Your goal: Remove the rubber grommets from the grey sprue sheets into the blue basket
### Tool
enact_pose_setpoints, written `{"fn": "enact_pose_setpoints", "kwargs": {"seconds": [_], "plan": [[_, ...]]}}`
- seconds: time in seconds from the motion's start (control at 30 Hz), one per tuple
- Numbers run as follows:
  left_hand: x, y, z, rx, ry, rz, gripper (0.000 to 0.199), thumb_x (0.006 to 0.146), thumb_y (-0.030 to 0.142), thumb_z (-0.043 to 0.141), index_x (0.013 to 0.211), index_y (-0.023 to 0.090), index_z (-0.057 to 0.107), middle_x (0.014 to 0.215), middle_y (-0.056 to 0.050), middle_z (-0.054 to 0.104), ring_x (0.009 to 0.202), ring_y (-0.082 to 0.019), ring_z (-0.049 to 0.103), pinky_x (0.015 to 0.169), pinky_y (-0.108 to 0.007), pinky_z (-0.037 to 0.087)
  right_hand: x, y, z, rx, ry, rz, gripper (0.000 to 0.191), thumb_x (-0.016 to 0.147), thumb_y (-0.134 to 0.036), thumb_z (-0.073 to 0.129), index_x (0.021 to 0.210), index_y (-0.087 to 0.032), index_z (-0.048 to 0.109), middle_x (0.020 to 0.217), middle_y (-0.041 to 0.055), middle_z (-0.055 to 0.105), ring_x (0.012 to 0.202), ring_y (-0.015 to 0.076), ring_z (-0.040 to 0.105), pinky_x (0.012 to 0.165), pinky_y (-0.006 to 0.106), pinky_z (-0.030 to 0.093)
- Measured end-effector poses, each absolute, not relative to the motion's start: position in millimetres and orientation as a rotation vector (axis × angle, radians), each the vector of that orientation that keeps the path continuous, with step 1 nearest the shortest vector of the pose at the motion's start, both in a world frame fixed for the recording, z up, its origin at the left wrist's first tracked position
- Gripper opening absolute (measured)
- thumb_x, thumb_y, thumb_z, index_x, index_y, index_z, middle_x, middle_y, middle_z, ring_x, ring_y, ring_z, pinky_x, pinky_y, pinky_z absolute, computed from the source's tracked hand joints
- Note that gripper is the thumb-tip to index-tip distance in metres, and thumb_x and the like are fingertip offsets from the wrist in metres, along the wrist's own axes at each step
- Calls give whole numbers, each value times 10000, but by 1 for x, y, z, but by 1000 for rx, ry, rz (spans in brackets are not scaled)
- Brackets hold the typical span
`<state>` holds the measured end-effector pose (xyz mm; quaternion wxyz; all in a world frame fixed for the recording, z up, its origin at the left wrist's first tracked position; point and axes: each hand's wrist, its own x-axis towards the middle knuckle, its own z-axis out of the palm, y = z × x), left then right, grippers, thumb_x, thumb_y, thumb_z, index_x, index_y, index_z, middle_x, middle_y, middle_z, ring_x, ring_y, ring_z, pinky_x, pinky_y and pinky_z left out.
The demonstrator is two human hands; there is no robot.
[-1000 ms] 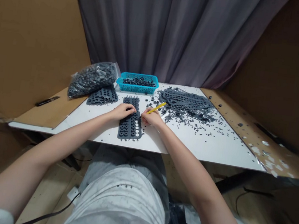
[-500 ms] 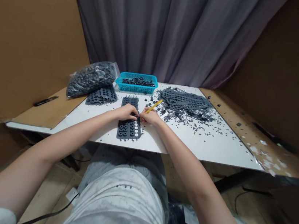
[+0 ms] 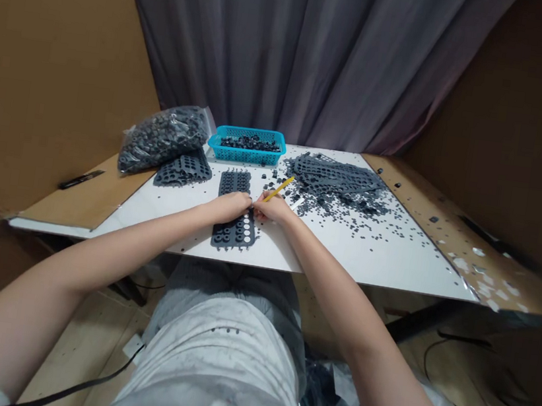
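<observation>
A dark grey rubber sheet (image 3: 228,232) with rows of round parts lies on the white table, and white discs (image 3: 247,228) line its right column. My left hand (image 3: 234,207) rests over the middle of the sheet, its fingers drawn together at the right column; whatever they pinch is too small to make out. Against the sheet's right edge, my right hand (image 3: 270,208) is closed on a yellow stick-like tool (image 3: 282,186), which slants up and right. Both hands' fingertips nearly meet, hiding the tool's lower end.
A blue basket (image 3: 246,155) of small black parts stands behind. At left are a filled plastic bag (image 3: 164,139) and perforated sheets (image 3: 184,168). More perforated sheets (image 3: 337,177) lie at right amid scattered black bits. Cardboard walls (image 3: 54,68) flank the white table (image 3: 344,256).
The fingers of my left hand have drawn together and shifted slightly over the sheet. My right hand keeps the yellow tool in nearly the same place. The whole view has shifted slightly.
</observation>
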<state>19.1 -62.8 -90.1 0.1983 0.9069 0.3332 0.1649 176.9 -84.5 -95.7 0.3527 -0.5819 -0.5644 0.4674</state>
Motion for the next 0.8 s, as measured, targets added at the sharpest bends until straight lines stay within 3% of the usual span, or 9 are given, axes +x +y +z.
{"fn": "enact_pose_setpoints", "kwargs": {"seconds": [0.23, 0.4, 0.6, 0.8], "plan": [[18, -63, -95, 2336, 1039, 618, 118, 718, 147, 570, 617, 195, 534, 685, -50, 568, 762, -223, 563, 822, -321, 412, 178, -84, -95, -1560, -1446, 1216, 227, 668, -77, 591, 576, -189, 417, 401, -54, 534, 357, 84, 500, 381, 172, 436], [9, -51, -94, 2141, 1148, 760, 90, 738, 244, 563, 746, 163, 600, 731, -37, 615, 787, -210, 559, 805, -318, 405, 177, -84, -92, -1582, -1447, 1213, 225, 653, -64, 591, 544, -183, 434, 362, -66, 494, 333, 84, 477, 359, 169, 408], [-7, -43, -82, 1823, 1171, 878, 181, 765, 321, 545, 812, 149, 571, 655, 3, 564, 653, -150, 510, 640, -269, 401, 176, -88, -86, -1568, -1429, 1253, 235, 664, -58, 597, 534, -172, 438, 389, -53, 523, 332, 73, 478, 356, 160, 401], [-15, -48, -77, 1518, 1045, 780, 177, 721, 226, 631, 869, 130, 612, 609, 23, 515, 471, -70, 387, 464, -207, 279, 179, -86, -83, -1508, -1412, 1263, 208, 704, -71, 576, 609, -180, 427, 437, -56, 566, 338, 55, 469, 368, 145, 396]]}}
